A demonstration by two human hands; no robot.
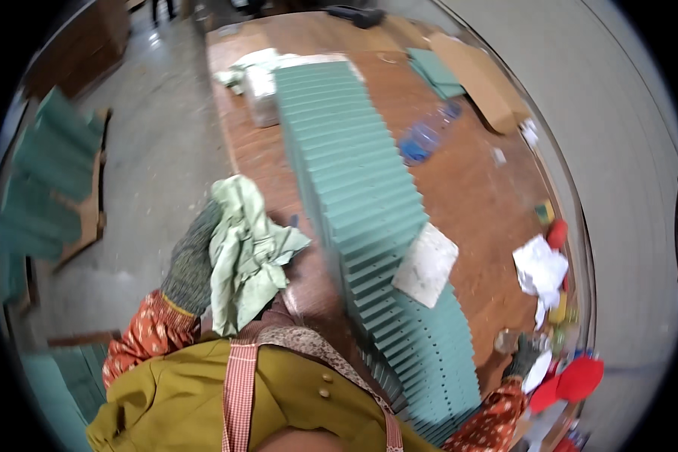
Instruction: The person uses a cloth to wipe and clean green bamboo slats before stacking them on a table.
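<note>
Clamped in the dark-gloved left hand (192, 260), left of the frame's centre: a crumpled pale green cloth (245, 256), hanging in loose folds down toward the olive garment (309, 392) at lower centre. At lower right, the dark-gloved right hand (526, 355), close by a small clear container (506, 341) and a white oval piece (536, 371); too small and blurred to tell whether closed on anything.

Standing between both hands, from upper centre to the lower right: a long row of overlapping green slabs (354, 166), stepped like stairs and filling much of the brown table (467, 181). Resting on the row's right edge, right of centre: a whitish rectangular block (427, 264).

Farther along the table, at upper centre right: a clear bottle (429, 137) lying on its side, then flat green pieces (435, 73) beside brown cardboard (474, 79). Left of the row's far end, a white wrapped bundle (262, 94). Down the right edge, crumpled white paper (540, 267) and, lower, bright red pieces (580, 378) near the right hand. On the floor at left, more green stacks (56, 154).
</note>
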